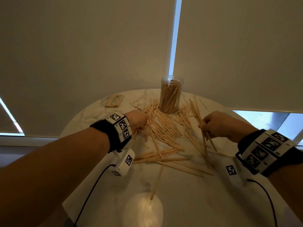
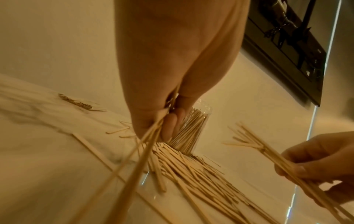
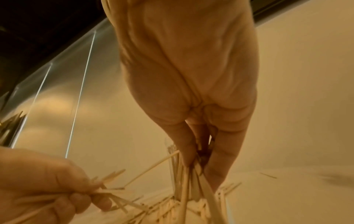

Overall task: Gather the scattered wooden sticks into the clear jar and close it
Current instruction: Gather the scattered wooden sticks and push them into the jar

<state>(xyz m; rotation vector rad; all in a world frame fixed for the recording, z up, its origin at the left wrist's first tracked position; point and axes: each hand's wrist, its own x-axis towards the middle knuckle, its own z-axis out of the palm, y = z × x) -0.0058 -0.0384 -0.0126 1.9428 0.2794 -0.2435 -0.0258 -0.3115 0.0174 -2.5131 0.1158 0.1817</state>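
A flat paper-wrapped packet (image 1: pixel 114 100) lies on the round marbled bench (image 1: pixel 188 202), beyond the left grip and further to its left.

The left grip (image 1: pixel 138 121) sits low at the left edge of the heap, its fingers (image 2: pixel 169 127) curled round a small bundle of sticks (image 2: pixel 134 166) that slants back towards the wrist; the left wrist view shows them pinched between thumb and fingertips.

To the right of that grip the scattered wooden sticks (image 1: pixel 164 128) lie in a loose heap on the bench, crossing one another, with a few strays trailing nearer the person. One long stick (image 1: pixel 157 181) lies apart on the near side, its end touching a pale round object (image 1: pixel 144 208) at the near edge of the bench; whether that is the lid cannot be told.

The clear jar (image 1: pixel 171 94) stands upright beyond the heap, between the two grips and further out than both. It has no lid on and is already packed with upright sticks; loose ones lie against its base.

The right grip (image 1: pixel 218 123), to the right of the heap, is clamped on its own bunch of sticks (image 1: pixel 205 135), which fans out past the knuckles toward the jar and slopes down to the bench on the wrist side. The right wrist view shows the fingers (image 3: pixel 220 159) pressed together round that bunch.
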